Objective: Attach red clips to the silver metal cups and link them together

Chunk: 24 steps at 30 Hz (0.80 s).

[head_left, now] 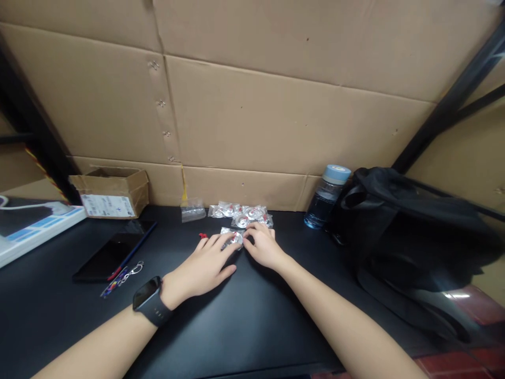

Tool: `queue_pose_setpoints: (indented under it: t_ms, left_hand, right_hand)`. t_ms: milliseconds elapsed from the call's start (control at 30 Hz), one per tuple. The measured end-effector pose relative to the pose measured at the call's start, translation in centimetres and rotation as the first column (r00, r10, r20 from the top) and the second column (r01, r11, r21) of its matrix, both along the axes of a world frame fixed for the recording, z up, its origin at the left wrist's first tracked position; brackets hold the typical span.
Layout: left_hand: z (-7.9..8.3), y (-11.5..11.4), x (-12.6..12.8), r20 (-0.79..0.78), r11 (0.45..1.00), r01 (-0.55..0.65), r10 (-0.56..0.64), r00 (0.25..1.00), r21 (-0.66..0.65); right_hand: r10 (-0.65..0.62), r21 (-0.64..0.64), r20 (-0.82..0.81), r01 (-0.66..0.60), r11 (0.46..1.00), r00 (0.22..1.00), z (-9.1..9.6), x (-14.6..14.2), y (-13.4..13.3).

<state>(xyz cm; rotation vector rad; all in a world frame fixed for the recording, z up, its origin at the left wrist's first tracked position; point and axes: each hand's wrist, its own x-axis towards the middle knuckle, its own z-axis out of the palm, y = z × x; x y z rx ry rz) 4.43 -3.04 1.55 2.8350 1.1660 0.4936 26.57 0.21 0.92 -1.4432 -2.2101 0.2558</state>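
At silvery packet (238, 238): left hand (205, 267) palm-down, right hand (265, 247) curled inward.

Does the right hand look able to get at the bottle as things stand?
Probably yes: nothing visible stands between the right hand and the bottle. The bag crowds only the bottle's right side, though the hand is now at the packets.

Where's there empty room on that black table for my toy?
Bare tabletop shows between the left forearm and right forearm, between the right forearm and black bag, and near the bottom left, bordered by the smartwatch and keychain. It's crowded around the plastic packets, left hand and right hand, and by the water bottle.
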Motion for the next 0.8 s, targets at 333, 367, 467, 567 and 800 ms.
queue_pose_setpoints:
  t_ms: [333, 367, 467, 567, 800]
  left_hand:
    - [-1.1, 1.4, -1.0, -0.005, 0.996, -0.081, 0.081, 0.997, 0.046]
    - [-1.2, 1.7, -1.3, -0.005, 0.993, -0.103, 0.103, 0.995, 0.050]
    - [-1.6, 2.9, -2.5, -0.021, 0.986, -0.163, 0.164, 0.986, 0.032]
    - [-1.7, 4.1, -3.3, -0.044, 0.978, -0.210, 0.210, 0.977, 0.009]
    - [-1.5, 6.0, -1.6, 0.006, 0.963, -0.264, 0.264, 0.964, -0.055]
  right_hand:
    - [-0.027, 0.094, 0.091, 0.018, 0.995, 0.995, 1.1, 1.0, 0.0]
    - [-0.031, 0.100, 0.090, 0.022, 0.995, 0.995, 1.1, 1.0, 0.0]
    - [-0.023, 0.096, 0.095, 0.014, 0.995, 0.995, 1.0, 1.1, 0.0]
    - [0.000, 0.086, 0.098, -0.009, 0.996, 0.995, 1.0, 1.0, -0.1]
    - [0.029, 0.142, 0.065, -0.038, 0.989, 0.997, 1.5, 0.5, -0.6]
